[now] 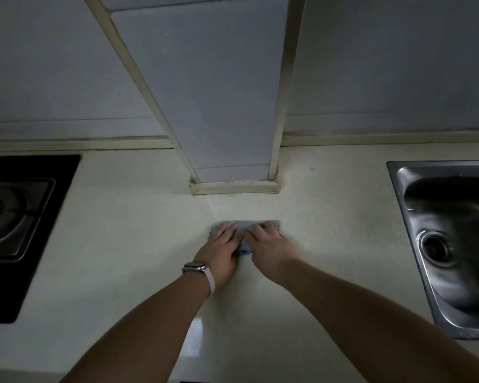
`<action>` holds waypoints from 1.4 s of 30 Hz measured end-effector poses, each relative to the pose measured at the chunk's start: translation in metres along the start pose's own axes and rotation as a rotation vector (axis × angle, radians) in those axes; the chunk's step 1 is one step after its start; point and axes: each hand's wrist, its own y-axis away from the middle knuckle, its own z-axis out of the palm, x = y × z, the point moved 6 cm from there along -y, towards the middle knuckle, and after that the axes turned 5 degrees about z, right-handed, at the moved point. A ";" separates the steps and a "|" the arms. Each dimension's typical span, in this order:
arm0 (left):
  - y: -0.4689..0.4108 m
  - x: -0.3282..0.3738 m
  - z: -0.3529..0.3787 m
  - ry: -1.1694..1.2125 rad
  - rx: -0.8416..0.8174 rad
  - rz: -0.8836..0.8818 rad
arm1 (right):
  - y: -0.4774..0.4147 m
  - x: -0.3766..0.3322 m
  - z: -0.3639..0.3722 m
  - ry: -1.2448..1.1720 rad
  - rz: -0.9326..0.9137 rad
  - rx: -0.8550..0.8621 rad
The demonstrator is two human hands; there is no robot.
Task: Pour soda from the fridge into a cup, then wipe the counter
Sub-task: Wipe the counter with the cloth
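The fingers (pixel 228 230) of the left hand (pixel 219 251) lie flat and a little apart on the cloth (pixel 245 226). The fingers of the right hand (pixel 268 246) lie flat on it too, spread a little. Both hands press down on the cloth with open palms, side by side and almost touching. Neither hand is closed around it.

The cloth is blue-grey and lies flat on the worktop (pixel 127 230). It is in the middle of the worktop, nearer the back edge than the front edge. A small bright blue bit of it shows between the two hands.

A watch (pixel 195 268) with a pale strap is on the left wrist. Both arms are bare.

Just behind the cloth a white post (pixel 221 106) stands at the back edge of the worktop. A black stove (pixel 17 217) is set into the left end of the worktop. A shiny metal sink (pixel 451 244) is set into the right end. The cloth is well apart from both.

The picture is dim.
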 end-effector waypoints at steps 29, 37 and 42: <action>-0.030 -0.003 -0.020 -0.034 -0.053 -0.018 | -0.025 0.005 -0.021 0.016 0.068 -0.019; 0.044 0.016 0.016 -0.157 -0.086 0.059 | 0.049 -0.019 0.007 0.044 0.010 -0.062; 0.087 0.019 0.037 -0.125 -0.099 0.068 | 0.086 -0.034 0.024 0.070 -0.048 -0.115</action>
